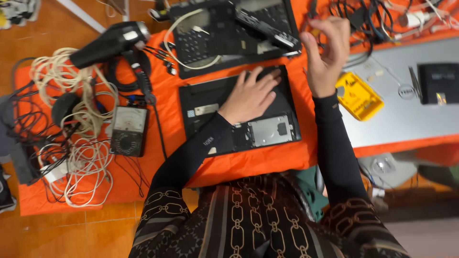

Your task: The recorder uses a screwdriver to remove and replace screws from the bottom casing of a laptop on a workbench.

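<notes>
Nearest you — patterned garment and 2 dark sleeves above the orange cloth (267, 165). Going left to right: coiled white cables (81, 143); analogue meter (128, 130); black hair dryer (107, 44). Your left hand (251, 95) lies open, palm flat on the upturned laptop base (239, 112), middle of the cloth. Your right hand (327, 52) is raised, fingers loosely curled — whether it pinches anything, I cannot tell. Yellow tool (357, 95) and silver laptop lid (406, 95) follow. Risk: leaning on the opened base may flex its exposed parts; a small piece dropped from that height could vanish among the wires.
</notes>
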